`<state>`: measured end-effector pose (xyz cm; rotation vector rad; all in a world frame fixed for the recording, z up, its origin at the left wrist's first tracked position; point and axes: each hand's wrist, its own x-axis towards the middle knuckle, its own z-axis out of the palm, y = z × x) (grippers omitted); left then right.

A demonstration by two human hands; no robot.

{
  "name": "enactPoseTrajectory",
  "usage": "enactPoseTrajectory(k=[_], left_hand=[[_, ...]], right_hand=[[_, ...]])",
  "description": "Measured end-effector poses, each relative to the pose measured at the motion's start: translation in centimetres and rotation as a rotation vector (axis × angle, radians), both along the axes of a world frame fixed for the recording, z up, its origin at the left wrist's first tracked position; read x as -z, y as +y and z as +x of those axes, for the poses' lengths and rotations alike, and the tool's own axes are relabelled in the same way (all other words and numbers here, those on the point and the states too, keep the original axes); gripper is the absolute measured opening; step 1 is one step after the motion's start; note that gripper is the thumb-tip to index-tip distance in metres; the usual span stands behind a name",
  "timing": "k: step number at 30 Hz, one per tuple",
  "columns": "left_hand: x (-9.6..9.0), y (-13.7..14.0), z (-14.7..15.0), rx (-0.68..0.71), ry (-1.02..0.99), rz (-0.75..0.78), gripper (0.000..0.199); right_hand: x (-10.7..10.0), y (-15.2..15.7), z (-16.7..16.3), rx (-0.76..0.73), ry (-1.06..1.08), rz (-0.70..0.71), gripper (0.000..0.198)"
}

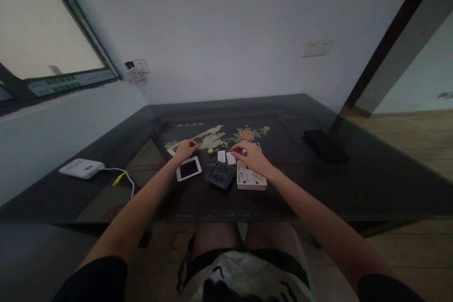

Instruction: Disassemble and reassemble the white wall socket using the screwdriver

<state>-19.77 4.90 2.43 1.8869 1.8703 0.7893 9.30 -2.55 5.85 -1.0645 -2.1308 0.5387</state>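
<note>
Fingers of my right hand are bent, with the thumb near to the index finger, and I am not able to tell whether something thin is between them. Directly at these fingertips, a little toward my body, lies one small white rectangular plate; whether they touch it, I cannot see. Its long side runs away from me, slightly turned. Just left of it lies a second white plate, in nearly the same direction. For both plates the right hand is clearly the nearer one.

My left hand has its fingertips drawn together, and if they pinch anything, the view does not show it. From this grip, both plates are to the right and slightly nearer to me, with a tiny yellow piece on the way. On the body side of the left hand lies a square white frame. Below the right palm is a white shallow box, and left of it a dark grey square base.
</note>
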Motion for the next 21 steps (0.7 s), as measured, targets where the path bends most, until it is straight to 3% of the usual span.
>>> enactPoseTrajectory(k=[5, 8, 11, 16, 21], left_hand=[[1.0, 0.4, 0.6, -0.009, 0.241, 0.06, 0.009], [1.1, 0.0, 0.9, -0.009, 0.332, 0.085, 0.012], [0.7, -0.4, 0.9, -0.005, 0.383, 0.115, 0.013], [-1.0, -1.7, 0.5, -0.032, 0.375, 0.2, 0.021], [-1.6, -7.3, 2.5, 0.046, 0.202, 0.262, 0.028]], right_hand=[[-1.0, 1.2, -0.8, -0.079, -0.441, 0.129, 0.023], [-1.4, 1.9, -2.0, -0.103, -0.652, 0.109, 0.033], [-1.1, 2.6, -3.3, -0.097, -0.739, 0.059, 0.041], [-0.5, 3.5, -4.7, -0.095, -0.861, -0.018, 0.033], [-0.1, 3.9, -4.5, -0.094, -0.872, 0.005, 0.045]])
